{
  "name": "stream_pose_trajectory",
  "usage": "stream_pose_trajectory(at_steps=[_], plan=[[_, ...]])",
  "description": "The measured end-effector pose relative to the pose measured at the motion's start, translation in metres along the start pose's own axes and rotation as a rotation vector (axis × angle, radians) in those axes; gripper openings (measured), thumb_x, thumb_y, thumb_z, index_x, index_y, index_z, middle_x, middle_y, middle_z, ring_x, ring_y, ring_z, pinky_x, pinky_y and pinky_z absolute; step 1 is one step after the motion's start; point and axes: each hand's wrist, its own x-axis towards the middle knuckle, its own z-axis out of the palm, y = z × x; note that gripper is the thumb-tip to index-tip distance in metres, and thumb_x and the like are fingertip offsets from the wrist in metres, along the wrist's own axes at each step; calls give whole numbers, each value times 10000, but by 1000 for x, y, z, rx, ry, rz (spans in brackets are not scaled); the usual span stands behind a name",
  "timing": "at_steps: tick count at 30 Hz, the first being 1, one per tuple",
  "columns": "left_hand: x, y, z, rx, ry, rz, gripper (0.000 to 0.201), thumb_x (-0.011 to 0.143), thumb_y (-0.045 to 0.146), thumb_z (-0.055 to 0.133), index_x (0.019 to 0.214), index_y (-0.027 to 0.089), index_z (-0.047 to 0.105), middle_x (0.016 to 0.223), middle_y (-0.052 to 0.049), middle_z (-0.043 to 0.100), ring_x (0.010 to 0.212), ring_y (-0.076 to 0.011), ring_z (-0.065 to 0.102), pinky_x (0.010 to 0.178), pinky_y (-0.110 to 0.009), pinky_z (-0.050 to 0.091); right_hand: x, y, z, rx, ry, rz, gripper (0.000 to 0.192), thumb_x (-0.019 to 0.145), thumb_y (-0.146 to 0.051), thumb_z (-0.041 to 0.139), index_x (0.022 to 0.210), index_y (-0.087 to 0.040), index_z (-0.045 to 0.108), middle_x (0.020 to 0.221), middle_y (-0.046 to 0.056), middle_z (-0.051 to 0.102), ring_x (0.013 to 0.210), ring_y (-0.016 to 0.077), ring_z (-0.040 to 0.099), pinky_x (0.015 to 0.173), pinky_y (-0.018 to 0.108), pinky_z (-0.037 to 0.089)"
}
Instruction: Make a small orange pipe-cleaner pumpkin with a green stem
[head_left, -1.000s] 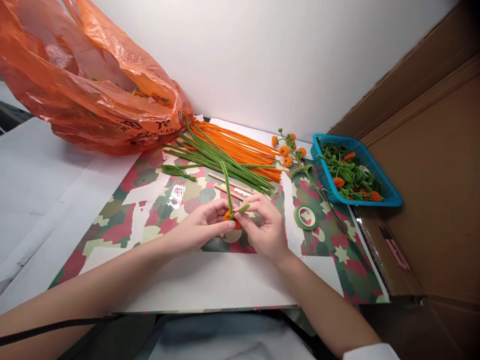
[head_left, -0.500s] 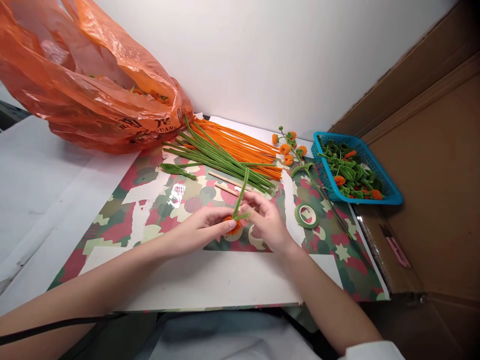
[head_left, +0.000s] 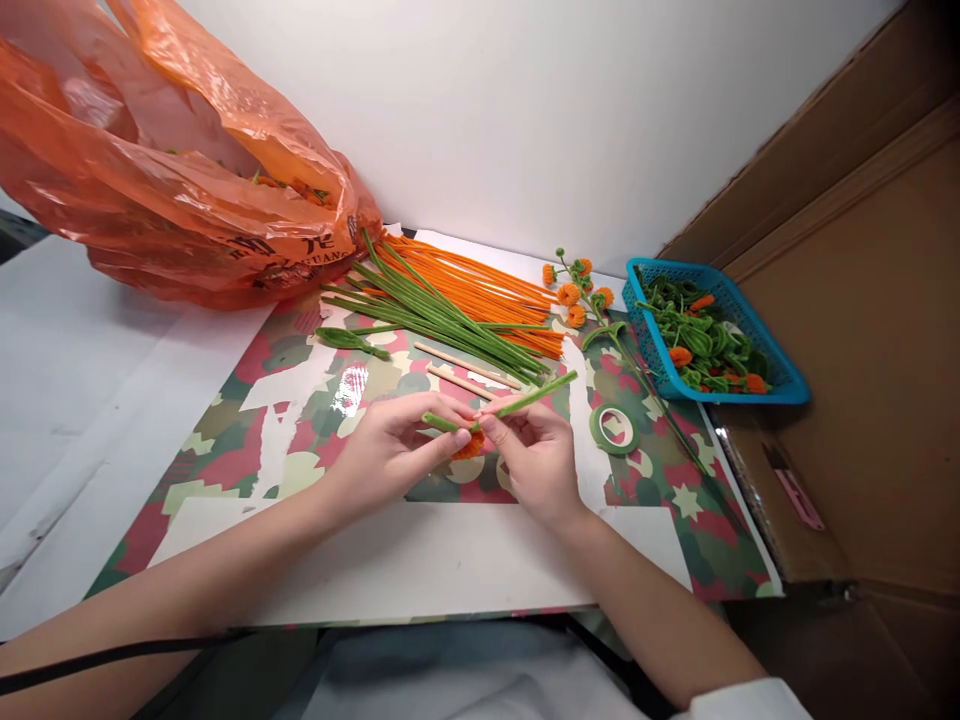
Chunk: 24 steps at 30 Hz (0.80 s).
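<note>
Your left hand (head_left: 390,450) & right hand (head_left: 536,455) meet over the middle of the camouflage-patterned paper sheet (head_left: 300,400) on the white tabletop (head_left: 67,350). Both are clamped on the same piece: a fuzzy green pipe-cleaner stem (head_left: 517,402) w/ a small orange fuzzy ball (head_left: 470,445) at its centre. Left fingertips pinch the stem's short end just left of the ball, right thumb & forefinger pinch right beside the ball; the long end sticks out up & to the right, past your right hand. Ball sits btwn the two hands, held just above the sheet.

Behind the hands: two thin wooden sticks (head_left: 465,366) lie flat, then a bundle of long green pipe cleaners (head_left: 427,310) touching a bundle of long orange pipe cleaners (head_left: 472,285). A folded green pipe-cleaner leaf (head_left: 349,340) lies left of those. Big crinkled orange plastic bag (head_left: 172,180) fills the far left corner. Right of your right hand, a roll of green floral tape (head_left: 613,430) lies flat, near a finished sprig w/ orange balls & a long green stem (head_left: 592,310). Far right, a blue plastic mesh basket (head_left: 780,385) holds green & orange bits, next to a brown cardboard wall (head_left: 862,330)
</note>
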Motion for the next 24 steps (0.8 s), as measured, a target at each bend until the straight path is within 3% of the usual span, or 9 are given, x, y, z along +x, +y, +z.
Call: stream_pose_trajectory(at_steps=[5, 8, 13, 18, 24], plan=[[5, 2, -4, -113, -33, -135, 238, 762, 410, 743, 748, 172, 743, 917, -100, 730, 810, -220, 695, 648, -294, 612, -1, -3, 0, 13, 33, 12, 117, 767, -341, 739, 801, -229, 735, 736, 19, 702, 641, 163, 657, 418, 233, 501], [5, 1, -5, -84, -27, -108, 209, 773, 379, 736, 723, 176, 745, 854, -88, 717, 743, -190, 674, 625, -275, 595, -3, -4, -2, -15, 32, -46, 70, 774, -302, 739, 789, -234, 733, 757, 25, 726, 638, 169, 670, 464, 262, 535], [2, 1, -2, -62, -35, 23, 115, 774, 287, 729, 813, 181, 756, 906, -101, 697, 841, -216, 675, 641, -282, 601, -6, -3, -3, 6, 13, -103, 16, 791, -233, 733, 803, -243, 732, 786, 14, 737, 615, 154, 683, 526, 281, 574], [2, 3, -1, -63, 47, -68, 185, 788, 340, 719, 718, 170, 709, 780, -62, 677, 700, -172, 639, 574, -257, 549, -7, -2, -2, -13, 1, -228, 59, 792, -187, 732, 809, -242, 722, 800, 18, 734, 751, 173, 708, 619, 294, 609], [4, 5, -6, -163, -21, -192, 268, 745, 394, 757, 661, 154, 671, 677, -33, 664, 587, -139, 606, 518, -232, 496, -7, -4, -8, -11, -209, -367, 171, 818, -82, 685, 842, -251, 699, 804, -4, 742, 794, 153, 712, 746, 308, 606]])
